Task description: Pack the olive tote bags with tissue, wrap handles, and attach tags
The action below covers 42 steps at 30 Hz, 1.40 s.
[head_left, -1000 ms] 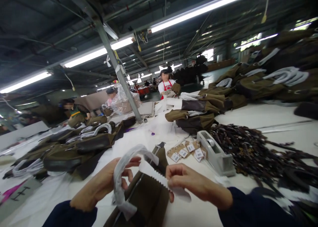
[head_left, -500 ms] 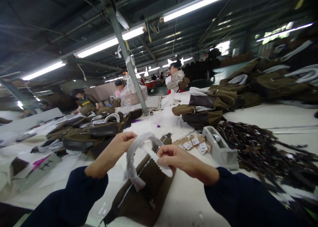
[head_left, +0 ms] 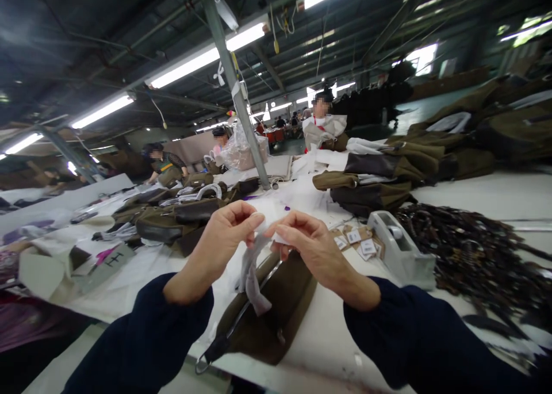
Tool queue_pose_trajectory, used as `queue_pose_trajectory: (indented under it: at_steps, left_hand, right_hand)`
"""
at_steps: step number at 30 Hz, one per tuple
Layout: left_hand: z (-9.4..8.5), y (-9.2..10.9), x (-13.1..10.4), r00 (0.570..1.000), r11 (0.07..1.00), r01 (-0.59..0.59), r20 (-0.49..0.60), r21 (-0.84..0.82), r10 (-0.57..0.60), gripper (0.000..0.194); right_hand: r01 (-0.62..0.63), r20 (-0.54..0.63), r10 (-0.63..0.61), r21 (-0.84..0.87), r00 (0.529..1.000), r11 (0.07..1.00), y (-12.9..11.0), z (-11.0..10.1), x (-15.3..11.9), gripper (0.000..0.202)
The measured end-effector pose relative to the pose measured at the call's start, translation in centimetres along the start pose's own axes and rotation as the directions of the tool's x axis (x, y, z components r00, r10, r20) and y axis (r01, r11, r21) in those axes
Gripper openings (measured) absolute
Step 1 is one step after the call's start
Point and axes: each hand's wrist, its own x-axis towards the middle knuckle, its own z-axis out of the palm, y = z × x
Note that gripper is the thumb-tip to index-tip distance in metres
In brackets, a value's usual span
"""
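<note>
An olive-brown bag (head_left: pixel 269 319) lies on the table in front of me, its zip running lengthwise. Its handle, wrapped in thin white wrapping (head_left: pixel 253 285), rises under my fingers. My left hand (head_left: pixel 224 247) is closed in a pinch at the top of the handle, on the white wrapping. Close beside it, my right hand (head_left: pixel 314 250) pinches a small white strip (head_left: pixel 282 238) between thumb and forefinger. The fingers hide most of the strip and the handle's top.
Right of the bag stands a grey tape dispenser (head_left: pixel 401 250), beside cardboard tags (head_left: pixel 360 241) and a heap of dark straps (head_left: pixel 478 261). Stacked bags (head_left: pixel 375 181) lie beyond; more bags (head_left: pixel 172 215) lie left. Co-workers (head_left: pixel 321 123) are across the table near a metal post (head_left: pixel 241 106).
My hands have come together over the handle. The right hand moved up and left with the strip, now mostly hidden. My view has turned slightly left.
</note>
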Motion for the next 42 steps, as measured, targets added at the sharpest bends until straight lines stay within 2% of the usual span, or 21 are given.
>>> queue_pose_trajectory:
  at_steps: [5, 7, 11, 18, 26, 35, 42]
  left_hand:
    - [0.1, -0.2, -0.6, 0.995, 0.991, 0.047, 0.099, -0.124, -0.035, 0.019]
    - [0.0, -0.2, -0.6, 0.992, 0.987, 0.064, 0.114, -0.146, -0.048, 0.019]
    - [-0.1, 0.1, -0.8, 0.99, 0.987, 0.077, 0.132, -0.138, -0.059, 0.019]
    - [0.2, 0.5, -0.9, 0.986, 0.992, 0.089, 0.149, -0.093, -0.075, 0.019]
    - [0.6, 1.2, -1.0, 0.993, 0.998, 0.055, 0.108, -0.016, -0.053, 0.02]
    - [1.5, 1.6, -1.5, 0.994, 0.999, 0.046, 0.098, 0.004, -0.047, 0.029]
    - [1.8, 1.5, -2.0, 0.998, 0.999, -0.004, 0.07, 0.041, 0.001, 0.023]
  right_hand:
    - [0.018, 0.1, -0.036, 0.175, 0.994, 0.984, 0.6, -0.2, -0.4, 0.02]
    - [0.013, 0.095, -0.031, 0.181, 0.995, 0.983, 0.8, -0.5, -0.5, 0.021]
    - [-0.017, 0.026, 0.017, 0.006, 1.0, 1.0, 0.8, -0.7, -0.5, 0.014]
    - [-0.051, -0.142, 0.027, -0.172, 0.99, 0.984, 0.0, -0.4, -0.1, 0.032]
    - [-0.081, -0.165, 0.056, -0.148, 0.985, 0.986, -0.5, 0.1, -0.3, 0.039]
    - [-0.032, -0.203, -0.028, -0.287, 0.979, 0.957, -0.4, 0.3, -0.7, 0.031]
    - [0.016, -0.235, -0.163, -0.525, 0.958, 0.851, -0.5, 1.0, -0.9, 0.027]
